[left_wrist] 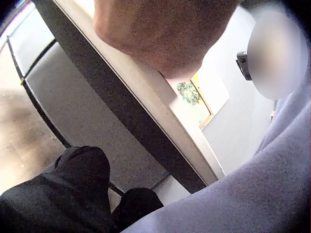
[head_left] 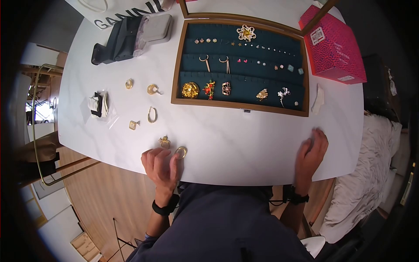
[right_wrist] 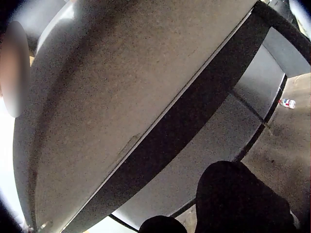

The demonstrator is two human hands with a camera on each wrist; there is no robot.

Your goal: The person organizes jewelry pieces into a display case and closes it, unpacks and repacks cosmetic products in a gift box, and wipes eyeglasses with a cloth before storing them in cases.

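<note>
In the head view, my left hand [head_left: 160, 168] rests at the table's front edge, its fingers loosely bent. Just beyond the fingertips lies a square gold earring [head_left: 164, 142]. A gold hoop [head_left: 181, 152] is beside the thumb; whether they touch, I cannot tell. Further up lie an oval hoop [head_left: 152, 115], a square-faced earring [head_left: 133, 125] and two rounded gold earrings [head_left: 128, 84] [head_left: 152, 89]. My right hand [head_left: 312, 153] lies relaxed on the table's right side, holding nothing visible. Part of the left hand [left_wrist: 167, 36] shows in the left wrist view, without its fingertips.
An open wooden jewellery case [head_left: 240, 109] holds earrings and brooches in rows on dark green lining. To its right are a pink box [head_left: 336, 54] and a white strip [head_left: 318, 99]. Dark display pieces [head_left: 124, 39], a grey case [head_left: 156, 28] and a small packet [head_left: 99, 105] are on the left.
</note>
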